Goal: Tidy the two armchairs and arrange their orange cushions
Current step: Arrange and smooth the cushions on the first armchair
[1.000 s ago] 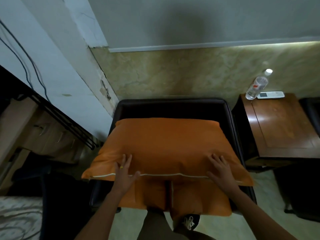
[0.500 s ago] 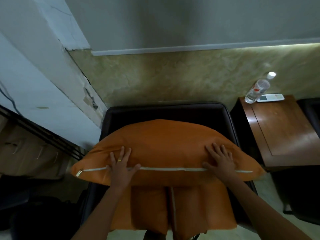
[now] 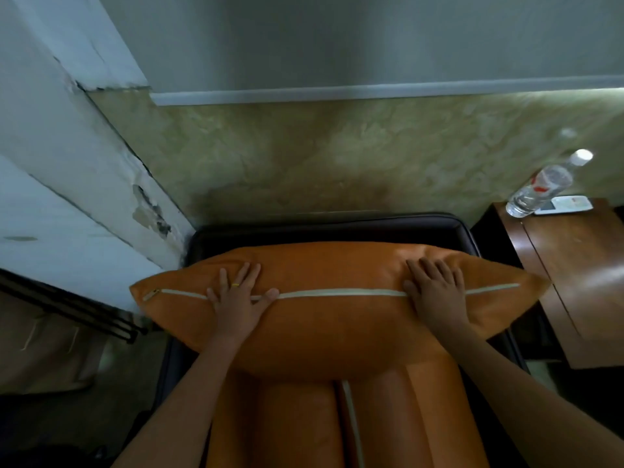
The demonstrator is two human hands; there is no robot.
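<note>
A large orange cushion (image 3: 337, 275) with a white zipper stands on edge across the dark armchair (image 3: 337, 228), its zipper edge facing up. My left hand (image 3: 236, 302) lies over that edge left of centre, fingers spread on the far face and thumb along the zipper. My right hand (image 3: 435, 292) grips the same edge on the right side. Below them an orange seat cushion (image 3: 297, 417) fills the chair seat, with a pale seam down its middle.
A brown wooden side table (image 3: 580, 271) stands right of the chair, holding a clear water bottle (image 3: 540, 187) and a white remote (image 3: 567, 204). A marbled wall runs close behind the chair. A peeling white wall and a dark rail are to the left.
The cushion has been tipped from lying flat to standing on edge and pushed toward the backrest. Both hands went with it, and my view has moved closer.
</note>
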